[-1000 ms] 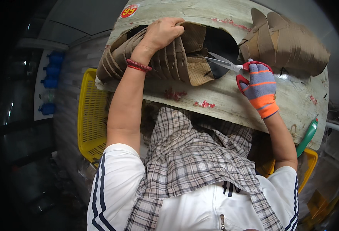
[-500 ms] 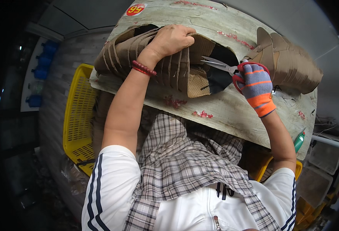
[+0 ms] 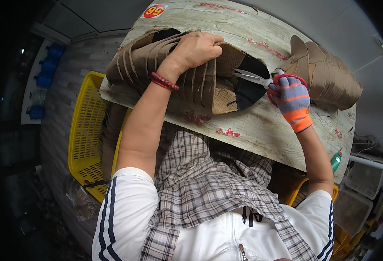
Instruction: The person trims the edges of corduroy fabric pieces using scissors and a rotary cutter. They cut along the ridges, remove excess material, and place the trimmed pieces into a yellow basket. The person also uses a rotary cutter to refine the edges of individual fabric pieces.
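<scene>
A row of nested brown shoe uppers point(image 3: 138, 65) lies across the tabletop, the nearest one turned with its tan mesh and black lining showing. My bare left hand point(image 3: 198, 48), a dark red beaded bracelet at its wrist, is closed on the upper edge of the end shoe upper point(image 3: 224, 98). In a grey and orange striped glove, my right hand point(image 3: 290, 96) grips red-handled scissors point(image 3: 261, 80). Their blades point left into the mouth of that upper and are nearly together. Whether the tips touch a thread or the lining, I cannot tell.
A second nested stack of brown uppers point(image 3: 330, 78) lies right on the wooden-patterned table point(image 3: 261, 143). Left of the table stands a yellow basket point(image 3: 85, 126) holding brown pieces. Another yellow basket point(image 3: 296, 193) sits below the right side. A green-handled tool point(image 3: 337, 161) lies at the right edge.
The scissor blades have come closer together and shifted slightly right. My left hand keeps its hold on the end upper; the whole view has tilted a little.
</scene>
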Demonstrator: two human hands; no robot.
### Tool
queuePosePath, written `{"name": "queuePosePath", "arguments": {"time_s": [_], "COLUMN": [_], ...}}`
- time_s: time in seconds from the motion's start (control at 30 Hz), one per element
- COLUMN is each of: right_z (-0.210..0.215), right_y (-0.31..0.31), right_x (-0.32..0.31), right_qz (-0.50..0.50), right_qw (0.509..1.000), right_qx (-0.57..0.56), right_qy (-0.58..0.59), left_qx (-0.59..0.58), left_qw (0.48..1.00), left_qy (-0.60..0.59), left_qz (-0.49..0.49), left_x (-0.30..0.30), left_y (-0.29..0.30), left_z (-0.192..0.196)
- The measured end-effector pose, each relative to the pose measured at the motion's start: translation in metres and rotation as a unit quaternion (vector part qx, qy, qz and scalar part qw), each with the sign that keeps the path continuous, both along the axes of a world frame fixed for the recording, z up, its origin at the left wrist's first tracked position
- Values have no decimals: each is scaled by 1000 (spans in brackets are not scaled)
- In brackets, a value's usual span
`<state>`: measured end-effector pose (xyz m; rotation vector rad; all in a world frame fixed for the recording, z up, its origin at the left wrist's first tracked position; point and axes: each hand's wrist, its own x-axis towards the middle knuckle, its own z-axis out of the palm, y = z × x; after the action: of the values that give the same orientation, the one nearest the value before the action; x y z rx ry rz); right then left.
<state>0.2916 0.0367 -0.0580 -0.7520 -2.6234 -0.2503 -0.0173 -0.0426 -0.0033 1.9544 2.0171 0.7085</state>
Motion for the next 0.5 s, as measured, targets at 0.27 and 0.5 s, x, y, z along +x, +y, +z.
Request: {"name": "queuePosePath", "arguments": {"time_s": [0.27,0.5], "right_z": [0,2], "right_y": [4,3], "right_x": [-4,-1], "right_qz": [12,-6], "right_qw": [1000,1000], "right_qx": [8,-9], "right_qy": [-4,-19], "left_qx": [37,55], "left_qw": [999,998], "left_qy": [21,13], "left_qz": [-17,-14], "left_x": [-1,-2], "left_y": [0,1], "left_z": [-5,-9]}}
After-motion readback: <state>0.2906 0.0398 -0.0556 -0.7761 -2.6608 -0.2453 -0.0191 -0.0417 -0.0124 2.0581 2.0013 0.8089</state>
